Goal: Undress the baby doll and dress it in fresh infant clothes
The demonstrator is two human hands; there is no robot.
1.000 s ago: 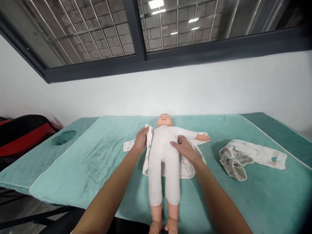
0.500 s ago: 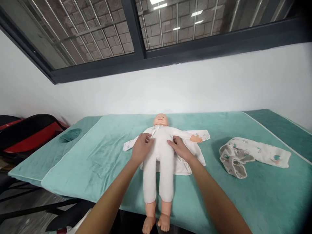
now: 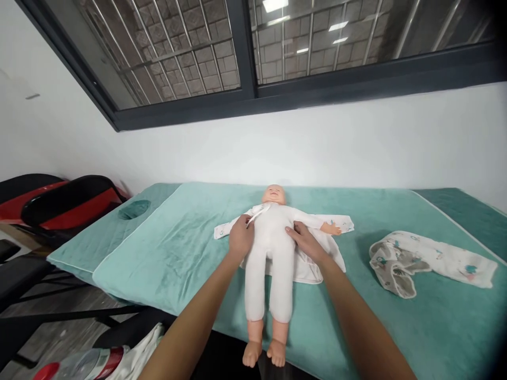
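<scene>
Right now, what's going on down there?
A person's left hand is at the front of a patterned shirt; the right hand touches the side of a doll lying face up. The shirt is open beneath the doll, one sleeve lying under its arm. Another patterned garment lies apart on the green cover.

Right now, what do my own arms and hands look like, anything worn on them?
Your left forearm and right forearm show no sleeve, watch or bracelet. Your left hand and right hand are ungloved. Small rings or markings, I can't make out.
</scene>
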